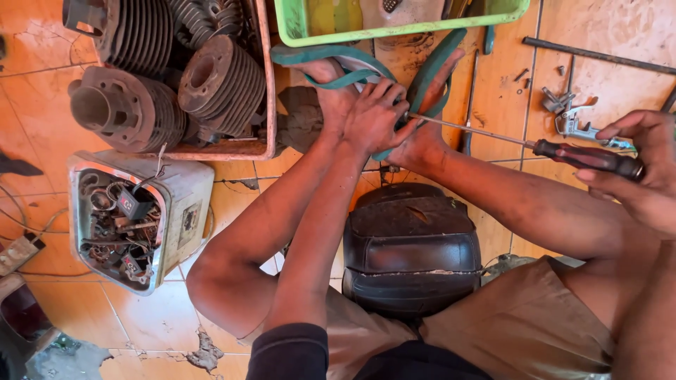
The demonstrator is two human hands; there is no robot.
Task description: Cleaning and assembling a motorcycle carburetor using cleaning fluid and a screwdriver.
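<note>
A black seat-like part (412, 246) lies nearest, between the knees on the orange tiled floor (155, 317). Toward three o'clock, the right hand (644, 165) is closed around a dark red screwdriver (588, 156), its shaft running toward eleven o'clock. At twelve o'clock the left hand (373, 116) presses, fingers curled, on something hidden beside the feet in green sandals (422, 77). Farther, at ten o'clock, finned engine cylinders (218, 81) fill a crate (266, 84)

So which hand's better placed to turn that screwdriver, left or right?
Right, probably. The right hand grips the handle of the screwdriver, whose tip reaches the left hand. The left hand is pressed down between the green sandals, covering whatever sits there.
</note>
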